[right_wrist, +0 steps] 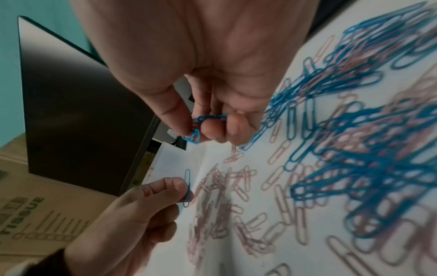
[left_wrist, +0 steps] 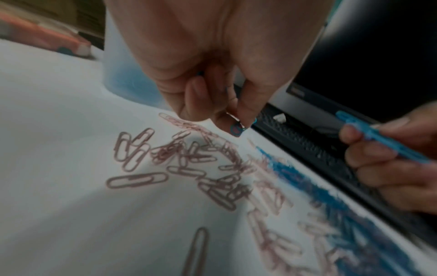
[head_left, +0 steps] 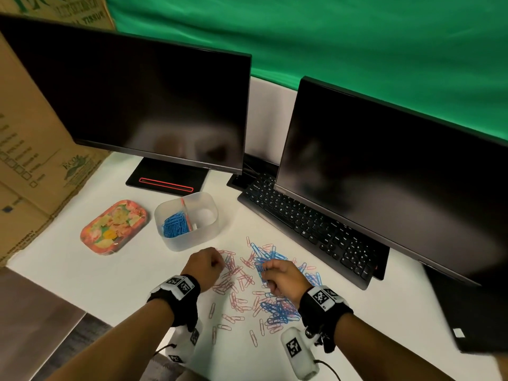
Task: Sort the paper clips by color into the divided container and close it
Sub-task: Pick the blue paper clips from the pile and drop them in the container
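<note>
Dozens of paper clips, two colours, one half-filled box. Far left on the white desk [head_left: 110, 284], lying flat and well apart from the pile: one floral lid [head_left: 114, 226], presumably parked there to keep the opening free until the sorting is done.

Just right of it, one translucent divided container [head_left: 211, 215], open, with two compartments split by a single pink-edged divider [head_left: 185, 213]. Left compartment heaped with sorted blue clips [head_left: 176, 224], too tangled to count; right compartment apparently without clips, probably reserved for pink.

Next, the left hand [head_left: 204, 264], raised just above the near edge of the scatter, fingers curled, thumb and forefinger pinching one blue clip [right_wrist: 187, 186] by its long side, likely for a clean drop into the blue compartment.

Centre: loose pink clips [head_left: 233, 281], several dozen, lying mostly single and flat, mixed with loose blue clips [head_left: 277, 312] in two or three thick tangles.

Further right, the right hand [head_left: 283, 279], low over the blue tangle, fingertips pinching a small bunch of blue clips [right_wrist: 201, 127], exact number impossible to tell; gathering several at once, by the look of it, to save trips.

Behind and to the right: one black keyboard [head_left: 310, 229], pushed back under two dark monitors, left monitor [head_left: 137, 105] and right monitor [head_left: 384, 174], leaving the desk front free for sorting.
</note>
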{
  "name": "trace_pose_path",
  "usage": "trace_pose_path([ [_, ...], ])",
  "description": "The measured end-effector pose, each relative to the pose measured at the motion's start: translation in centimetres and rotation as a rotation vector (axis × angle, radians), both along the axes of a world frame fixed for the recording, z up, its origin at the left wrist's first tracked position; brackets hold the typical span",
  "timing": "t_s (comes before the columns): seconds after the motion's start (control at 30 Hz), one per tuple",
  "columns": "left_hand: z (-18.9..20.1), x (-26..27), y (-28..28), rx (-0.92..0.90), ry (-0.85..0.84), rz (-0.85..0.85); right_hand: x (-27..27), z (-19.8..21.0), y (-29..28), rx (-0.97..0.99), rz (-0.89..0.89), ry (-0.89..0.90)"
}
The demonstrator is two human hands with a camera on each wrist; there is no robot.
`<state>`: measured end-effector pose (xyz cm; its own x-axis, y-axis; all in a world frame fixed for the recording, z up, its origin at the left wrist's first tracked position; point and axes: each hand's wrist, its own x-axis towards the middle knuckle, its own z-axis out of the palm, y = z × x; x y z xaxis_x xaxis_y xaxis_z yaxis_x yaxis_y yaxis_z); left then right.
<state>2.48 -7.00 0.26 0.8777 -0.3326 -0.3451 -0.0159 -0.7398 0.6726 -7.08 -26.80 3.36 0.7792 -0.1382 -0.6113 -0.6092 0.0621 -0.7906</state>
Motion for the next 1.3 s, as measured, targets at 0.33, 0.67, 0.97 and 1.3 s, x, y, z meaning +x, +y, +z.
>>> trace_pose_path([
  [0.33, 4.9, 2.2, 3.5, -0.819, 0.562, 0.534, 7.8, 3.8, 5.7, 0.274, 0.042, -0.044],
  [0.67, 8.0, 7.8, 6.0, -0.693, 0.442, 0.703, 17.7, 6.2, 12.9, 0.020, 0.316, 0.044],
  [0.97, 8.0, 10.2, 6.6, -0.595, 0.447, 0.809, 18.9, 6.3, 12.3, -0.394, 0.612, -0.123],
  [1.3, 7.4, 6.2, 2.2, -0.376, 0.065, 0.243, 9.3, 5.1, 1.0, -0.226, 0.133, -0.079],
])
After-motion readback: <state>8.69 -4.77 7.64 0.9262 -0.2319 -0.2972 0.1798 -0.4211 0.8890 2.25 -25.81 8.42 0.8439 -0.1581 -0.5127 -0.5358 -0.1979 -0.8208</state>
